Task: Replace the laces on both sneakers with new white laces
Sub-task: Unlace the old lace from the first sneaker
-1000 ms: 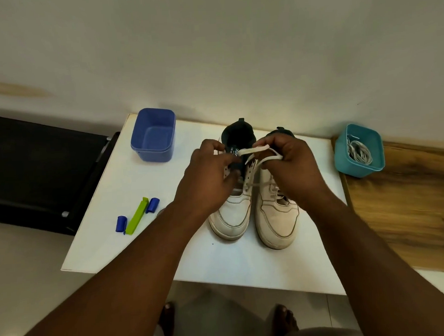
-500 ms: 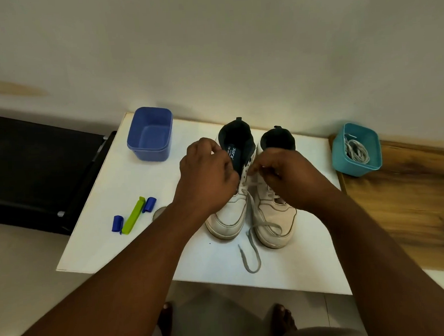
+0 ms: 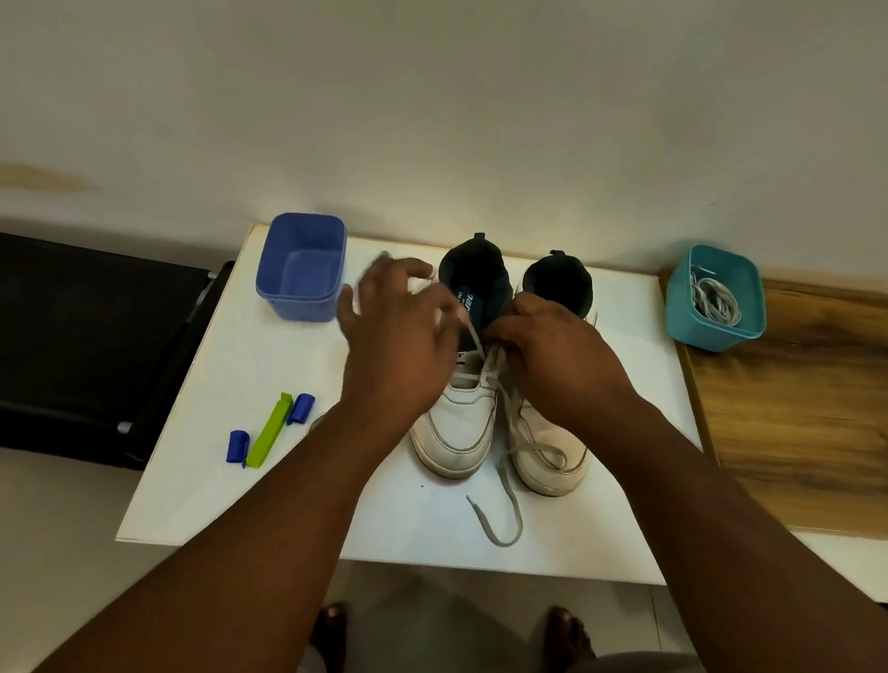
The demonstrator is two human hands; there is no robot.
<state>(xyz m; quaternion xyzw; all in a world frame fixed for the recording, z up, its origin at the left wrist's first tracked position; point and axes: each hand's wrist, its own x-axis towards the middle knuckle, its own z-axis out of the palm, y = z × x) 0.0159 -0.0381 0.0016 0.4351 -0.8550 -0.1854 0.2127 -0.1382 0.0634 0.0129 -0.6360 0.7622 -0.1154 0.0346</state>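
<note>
Now, in the head view, the left hand [image 3: 396, 339] hovers over the left sneaker [image 3: 459, 418] with its fingers spread and blurred, and whether they pinch any lace cannot be told; a pale streak near the fingertips may be lace. A second ago both hands were bunched together at the collars with a lace loop stretched between them. Half a second ago they were still close, and a grey strand had dropped over the toes. Since then the left hand has swung out and away from the right, toward the blue tub [image 3: 302, 269] beyond it. The right hand [image 3: 551, 354] stays curled at the throat of the right sneaker [image 3: 553, 449], pinching the old lace [image 3: 507, 497] where it leaves the upper eyelets. From under that hand the strand runs down between the two toes and curls on the table [image 3: 223, 476] on the near side of both hands, its tip lying free. This suggests the knot is undone and the unthreading of the old laces has begun, though most eyelets probably remain laced. The new laces [image 3: 715, 301] lie coiled in the teal tub [image 3: 688, 323], out past the right hand. Some clips [image 3: 269, 432] lie on the outer side of the left forearm.
</note>
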